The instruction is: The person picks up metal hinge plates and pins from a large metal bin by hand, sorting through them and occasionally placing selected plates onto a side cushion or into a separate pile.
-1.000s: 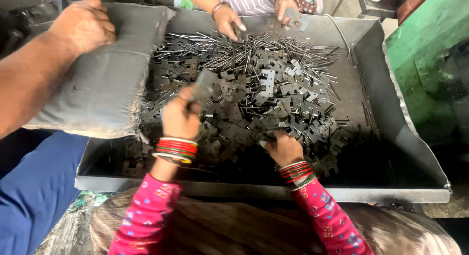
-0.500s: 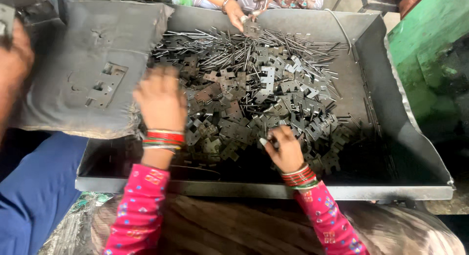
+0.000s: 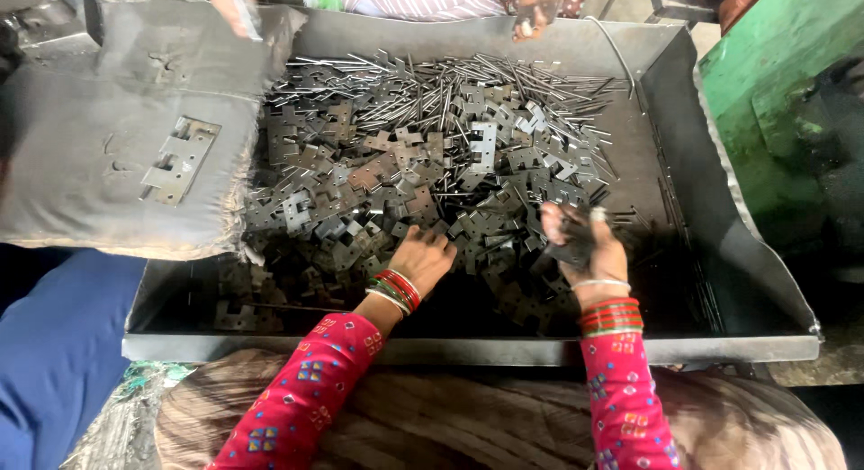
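Head view looks straight down on a wide grey metal tray [image 3: 720,245] heaped with small stamped metal plates [image 3: 387,191] and thin steel pins [image 3: 423,83] that lie mostly across the upper middle of the frame. My left hand [image 3: 421,259] rests knuckles-up on the pile at lower centre, fingers curled down among the plates; I cannot tell whether it has closed on any of them. My right hand [image 3: 580,241], at lower right of centre, is lifted a little off the heap and closed around a small dark clutch of plates, one pale piece showing at the fingertips.

I judge these plates stiff and light singly but heavy as a handful, with notched, cut edges that will snag one another and could nick a finger. They look dull and slightly oily, so flat faces may slide. Best taken by the broad faces between thumb and fingers, or scooped from under, never dragged along an edge. The pins will roll and slip through a loose grip.

Against the frame half a second ago, my left hand has come off the grey cushion [image 3: 135,164] at the upper left and dropped down into the pile, leaving a larger joined plate piece [image 3: 178,161] lying on the cushion. My right hand has risen from the heap with its handful. Another person's hands [image 3: 236,4] now reach in at the top edge.
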